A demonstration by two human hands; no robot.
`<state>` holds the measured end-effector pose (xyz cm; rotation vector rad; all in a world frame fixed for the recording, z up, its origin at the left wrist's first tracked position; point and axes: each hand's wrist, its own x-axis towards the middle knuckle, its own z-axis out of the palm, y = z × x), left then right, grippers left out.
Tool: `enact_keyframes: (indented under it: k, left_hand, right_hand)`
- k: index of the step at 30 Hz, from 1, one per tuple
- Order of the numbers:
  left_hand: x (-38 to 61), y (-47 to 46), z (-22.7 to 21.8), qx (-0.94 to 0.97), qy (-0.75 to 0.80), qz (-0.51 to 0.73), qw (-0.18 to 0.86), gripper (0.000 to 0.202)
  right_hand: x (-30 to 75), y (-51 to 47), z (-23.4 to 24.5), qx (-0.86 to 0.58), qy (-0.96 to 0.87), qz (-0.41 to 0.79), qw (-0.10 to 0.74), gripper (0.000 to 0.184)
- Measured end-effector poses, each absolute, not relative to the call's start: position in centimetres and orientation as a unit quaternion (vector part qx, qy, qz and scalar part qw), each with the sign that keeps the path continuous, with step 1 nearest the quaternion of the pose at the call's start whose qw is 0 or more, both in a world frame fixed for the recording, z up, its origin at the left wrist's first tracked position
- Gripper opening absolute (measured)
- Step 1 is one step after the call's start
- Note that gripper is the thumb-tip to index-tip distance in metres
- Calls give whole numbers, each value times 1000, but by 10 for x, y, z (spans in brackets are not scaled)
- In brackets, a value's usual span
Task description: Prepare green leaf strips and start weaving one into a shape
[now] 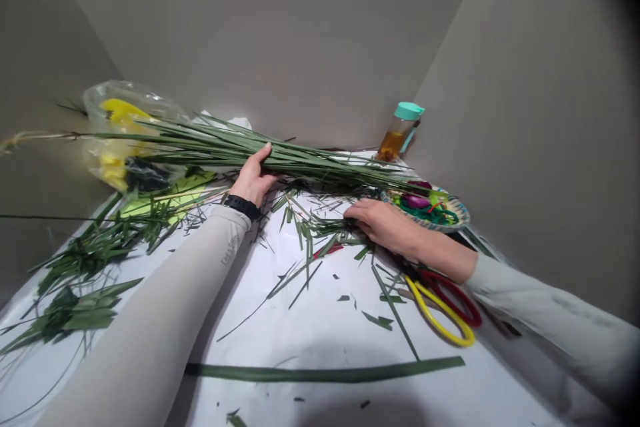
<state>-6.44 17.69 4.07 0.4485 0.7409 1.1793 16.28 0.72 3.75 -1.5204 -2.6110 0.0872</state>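
My left hand (254, 179) grips a long bundle of narrow green leaves (215, 143) near its middle, thumb on top. The bundle lies crosswise above the far part of the table, its right end reaching over a woven basket (463, 213). Lower and to the right, my right hand (387, 223) is closed, fingers bent down on a small clump of green leaf scraps (330, 225); its fingertips are partly hidden. Just below that wrist lie scissors with one yellow and one red handle (440, 310), their blades mostly hidden.
A bottle with a turquoise lid (409, 111) stands at the back right. At the back left is a clear plastic bag (150, 97) with yellow things inside. Woven leaf pieces (75, 313) lie at left, and a wide leaf strip (325, 372) crosses the front. Grey walls rise behind.
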Motion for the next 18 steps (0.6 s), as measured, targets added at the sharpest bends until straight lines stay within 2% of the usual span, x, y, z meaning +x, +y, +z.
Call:
enact_keyframes:
  k: [9, 18]
  left_hand:
    - [-74, 159, 37, 309, 365, 461, 747, 23]
    - [-90, 137, 32, 393, 441, 333, 735, 9]
  right_hand:
    - [174, 18, 68, -521, -842, 45, 133, 38]
    - [222, -65, 133, -580, -800, 30, 148, 45]
